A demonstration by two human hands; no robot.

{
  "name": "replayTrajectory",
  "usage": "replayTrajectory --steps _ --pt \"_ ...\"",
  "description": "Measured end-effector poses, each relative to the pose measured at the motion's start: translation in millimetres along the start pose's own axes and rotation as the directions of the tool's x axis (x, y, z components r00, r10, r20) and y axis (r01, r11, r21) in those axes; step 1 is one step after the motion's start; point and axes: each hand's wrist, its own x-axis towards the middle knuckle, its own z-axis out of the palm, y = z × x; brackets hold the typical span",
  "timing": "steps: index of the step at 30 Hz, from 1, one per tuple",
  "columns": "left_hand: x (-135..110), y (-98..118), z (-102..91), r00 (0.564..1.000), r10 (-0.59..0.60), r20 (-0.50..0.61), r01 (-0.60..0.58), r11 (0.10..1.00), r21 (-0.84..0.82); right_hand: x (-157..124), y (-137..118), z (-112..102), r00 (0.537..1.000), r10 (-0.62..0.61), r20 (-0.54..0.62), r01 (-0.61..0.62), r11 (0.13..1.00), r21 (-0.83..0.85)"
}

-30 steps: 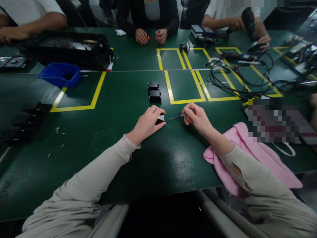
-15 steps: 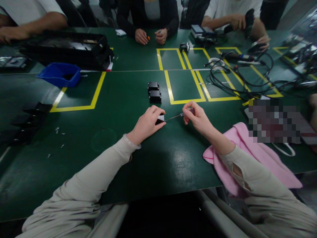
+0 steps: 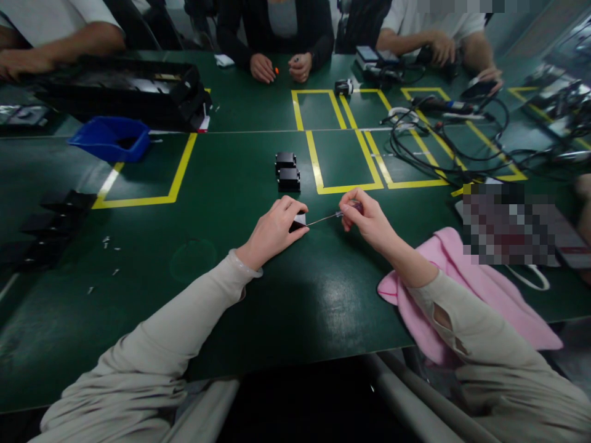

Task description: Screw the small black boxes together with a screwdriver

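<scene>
My left hand [image 3: 276,229] is closed around a small black block [image 3: 299,223] on the green table, its fingers hiding most of it; a pale face shows at its right. My right hand [image 3: 362,216] pinches a screwdriver [image 3: 340,213] by its handle. The thin shaft runs leftward, its tip at the right side of the block. Just beyond my hands stand two black blocks [image 3: 289,178], one behind the other, with small shiny bits at their sides. Several small screws [image 3: 106,240] lie loose on the table to the left.
Black parts [image 3: 50,227] sit at the left edge, behind them a blue bin [image 3: 113,138] and black trays [image 3: 124,98]. Tangled cables [image 3: 443,141] spread at right. A pink cloth [image 3: 480,301] lies under my right forearm. Co-workers' hands [image 3: 281,67] rest across the table.
My hands, the block and the screwdriver look the same. Across the table at right, a co-worker's hand with a dark handheld device has come down.
</scene>
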Motion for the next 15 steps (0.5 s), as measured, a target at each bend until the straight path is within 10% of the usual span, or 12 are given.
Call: replayTrajectory --steps 15 --pt "0.4 -0.8 2.1 1.000 0.009 -0.013 -0.009 1.000 0.002 -0.6 1.3 0.7 1.000 0.002 -0.013 -0.003 0.998 -0.060"
